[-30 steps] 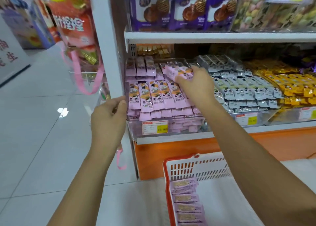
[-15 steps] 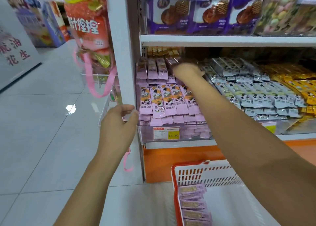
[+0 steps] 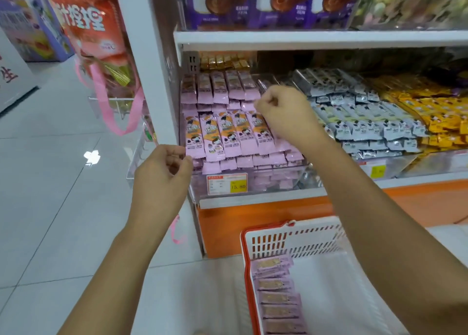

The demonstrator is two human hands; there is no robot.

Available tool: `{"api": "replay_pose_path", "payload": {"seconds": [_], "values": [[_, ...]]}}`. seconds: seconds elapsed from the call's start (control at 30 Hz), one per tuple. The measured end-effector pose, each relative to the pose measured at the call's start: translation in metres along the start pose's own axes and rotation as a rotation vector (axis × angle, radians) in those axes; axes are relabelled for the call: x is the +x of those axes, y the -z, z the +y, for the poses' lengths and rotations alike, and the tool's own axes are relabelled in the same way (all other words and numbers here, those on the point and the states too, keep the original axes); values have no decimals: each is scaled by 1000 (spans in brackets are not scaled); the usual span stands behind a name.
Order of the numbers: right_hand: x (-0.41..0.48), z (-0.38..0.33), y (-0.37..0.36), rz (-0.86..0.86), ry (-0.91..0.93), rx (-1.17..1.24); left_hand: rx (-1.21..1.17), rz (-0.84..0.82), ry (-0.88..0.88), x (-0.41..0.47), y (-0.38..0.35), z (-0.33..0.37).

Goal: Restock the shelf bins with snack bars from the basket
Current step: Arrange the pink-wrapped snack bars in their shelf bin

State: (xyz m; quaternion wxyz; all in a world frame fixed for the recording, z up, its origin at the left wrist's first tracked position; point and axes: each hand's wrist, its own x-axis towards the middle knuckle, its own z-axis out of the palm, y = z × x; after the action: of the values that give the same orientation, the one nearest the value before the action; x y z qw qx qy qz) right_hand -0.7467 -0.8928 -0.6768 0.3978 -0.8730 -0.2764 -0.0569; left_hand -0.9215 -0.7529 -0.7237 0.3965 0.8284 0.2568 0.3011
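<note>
Pink-wrapped snack bars fill the clear shelf bin at the left end of the middle shelf, in a front row and a back row. My right hand hovers over the bin's right side with its fingers curled and nothing in them. At the bin's front left corner, my left hand has loosely curled fingers and holds nothing. More pink bars lie stacked along the left side of the white basket with a red rim, below the shelf.
Silver-wrapped bars and yellow ones fill the bins to the right. Boxes of biscuits stand on the shelf above. A white upright post and hanging gift bags are to the left, with tiled floor beyond.
My right hand carried pink bars to the back of the bin, let them go and drew back with nothing in it. The left hand stayed near the bin's corner.
</note>
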Motion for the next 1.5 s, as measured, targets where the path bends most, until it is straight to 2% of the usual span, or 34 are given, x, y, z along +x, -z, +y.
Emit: {"api": "replay_pose_path", "payload": {"seconds": [0.07,0.13,0.3,0.43,0.53,0.73,0.83,0.93,1.17,1.27,1.37,1.5], "values": [[-46,11,13,-72,95,40,39,5,-12,-6,-1,1],[-86,28,19,-224,134,14,87,-13,-26,-14,-5,1],[-157,109,-16,-575,59,-146,299,-168,-78,-35,-24,-6],[-205,197,-65,-866,-94,-225,406,-578,-102,-55,-57,-11],[-242,244,-95,-1043,-205,-265,526,-908,-196,-78,-87,-15],[-295,288,-131,-1224,-78,-405,825,-1371,-254,-121,-126,-39],[-310,298,-138,-1230,36,-522,843,-1430,-202,-128,-138,-54],[-326,308,-147,-1115,130,-611,791,-1418,-169,-122,-142,-61],[-347,326,-178,-1066,221,-616,753,-1423,-95,-117,-147,-67],[-348,326,-177,-1096,177,-545,769,-1431,-97,-117,-146,-66],[-351,330,-177,-1033,244,-561,759,-1448,-75,-116,-145,-64],[-339,319,-158,-1056,34,-526,753,-1449,-72,-113,-142,-56]]}}
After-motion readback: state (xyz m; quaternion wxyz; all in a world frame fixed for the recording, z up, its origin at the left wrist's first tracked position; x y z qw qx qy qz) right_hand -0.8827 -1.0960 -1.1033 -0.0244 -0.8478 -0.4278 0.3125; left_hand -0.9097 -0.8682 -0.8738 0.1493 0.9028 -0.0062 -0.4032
